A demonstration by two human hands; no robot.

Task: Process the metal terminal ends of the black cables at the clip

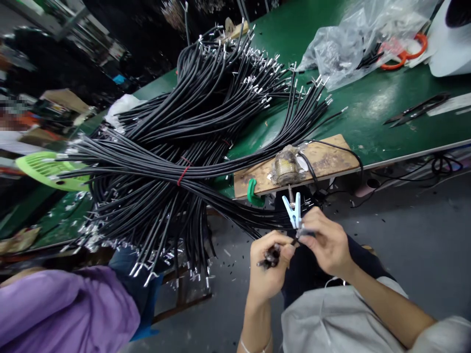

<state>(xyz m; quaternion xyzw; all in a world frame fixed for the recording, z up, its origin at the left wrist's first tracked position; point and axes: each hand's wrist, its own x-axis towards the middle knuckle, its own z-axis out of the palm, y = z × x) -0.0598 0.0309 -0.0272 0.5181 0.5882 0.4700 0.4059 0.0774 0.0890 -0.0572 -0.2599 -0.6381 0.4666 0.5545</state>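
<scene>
Wrapped round a small bunch of dark cable pieces (271, 256), my left hand (262, 274) is closed in front of my lap. A thin dark strand runs from it toward my right hand (331, 245). That hand pinches the strand's end with thumb and fingers; the exact tip is blurred. Just above the fingertips is a light blue clothespin (293, 210), fixed at the shaft of a small motor (287, 166). The motor, wrapped in tape, sits on a wooden board (333, 147). Black cables (235, 208) tied in bundles spread left of my hands, their stripped ends silvery.
A green clamp (253, 193) grips the board's edge. On the green table (371, 113) lie dark snips (417, 109), orange-handled scissors (403, 54) and a plastic bag (334, 51). A light green basket (47, 170) lies at the left. A person in a purple top (69, 309) sits nearby.
</scene>
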